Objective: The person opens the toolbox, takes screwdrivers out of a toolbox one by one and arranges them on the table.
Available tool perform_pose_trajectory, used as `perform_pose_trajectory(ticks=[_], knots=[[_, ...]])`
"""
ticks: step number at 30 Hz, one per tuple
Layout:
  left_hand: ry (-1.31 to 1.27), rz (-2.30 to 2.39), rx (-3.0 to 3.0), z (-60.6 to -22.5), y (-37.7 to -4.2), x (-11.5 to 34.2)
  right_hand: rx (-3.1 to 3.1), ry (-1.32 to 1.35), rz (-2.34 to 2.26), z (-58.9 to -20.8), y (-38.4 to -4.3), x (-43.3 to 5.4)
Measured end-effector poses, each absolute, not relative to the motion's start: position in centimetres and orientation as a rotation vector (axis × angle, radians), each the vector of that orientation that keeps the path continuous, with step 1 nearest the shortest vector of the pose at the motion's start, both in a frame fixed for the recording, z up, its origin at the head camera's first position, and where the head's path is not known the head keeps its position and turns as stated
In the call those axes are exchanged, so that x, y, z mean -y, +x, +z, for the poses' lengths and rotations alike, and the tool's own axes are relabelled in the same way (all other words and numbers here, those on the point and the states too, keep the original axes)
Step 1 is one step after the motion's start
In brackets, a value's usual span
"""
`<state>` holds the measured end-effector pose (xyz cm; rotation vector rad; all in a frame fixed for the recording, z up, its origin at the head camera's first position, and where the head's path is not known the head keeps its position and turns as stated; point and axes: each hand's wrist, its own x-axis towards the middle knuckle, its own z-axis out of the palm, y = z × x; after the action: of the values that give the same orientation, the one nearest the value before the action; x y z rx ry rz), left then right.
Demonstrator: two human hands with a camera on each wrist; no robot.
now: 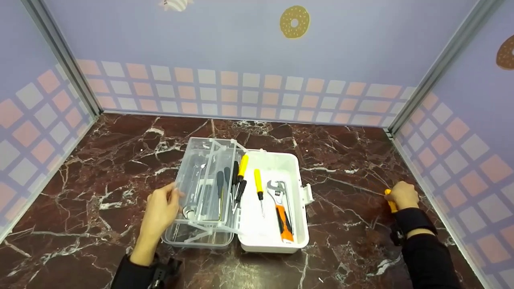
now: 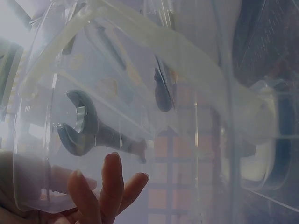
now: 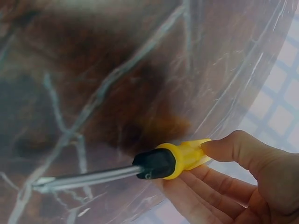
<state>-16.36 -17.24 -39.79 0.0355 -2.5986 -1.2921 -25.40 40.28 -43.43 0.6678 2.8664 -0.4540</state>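
My left hand (image 1: 160,202) holds the left edge of a clear tiered tray (image 1: 185,163) that folds out from a white toolbox (image 1: 303,160). Through its plastic in the left wrist view shows an open-end wrench (image 2: 84,126), just above my fingers (image 2: 112,186). Dark-handled screwdrivers (image 1: 220,180) also lie in the tray. Out at the far right, my right hand (image 1: 402,196) grips a screwdriver by its yellow handle (image 3: 189,154); its steel shaft (image 3: 93,178) sticks out over the tabletop in the right wrist view.
Inside the white box lie a yellow-handled screwdriver (image 1: 258,182) and an orange-handled adjustable wrench (image 1: 284,224), with a thin metal rod beside it. A white latch (image 1: 307,194) juts from the box's right side. Patterned panels (image 1: 249,48) wall in the dark marble table (image 1: 341,241).
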Motion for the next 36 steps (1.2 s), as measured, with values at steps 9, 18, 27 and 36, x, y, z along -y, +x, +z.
perform_pose_trajectory(ticks=[9, 18, 27, 36], knots=[[0.038, -1.294, 2.605, -39.7, -16.5, 17.2, -2.836, 0.648, -0.382, -43.6, -25.1, -40.5], [0.052, -1.306, 2.613, -39.8, -16.4, 17.2, -2.809, 0.592, -0.410, -43.2, -24.8, -40.7], [0.047, -1.319, 2.618, -39.7, -16.3, 17.2, -2.822, 0.558, -0.428, -41.7, -24.7, -40.8], [0.035, -1.304, 2.613, -39.7, -16.4, 17.2, -2.985, 0.406, -0.365, -37.9, -25.3, -37.3]])
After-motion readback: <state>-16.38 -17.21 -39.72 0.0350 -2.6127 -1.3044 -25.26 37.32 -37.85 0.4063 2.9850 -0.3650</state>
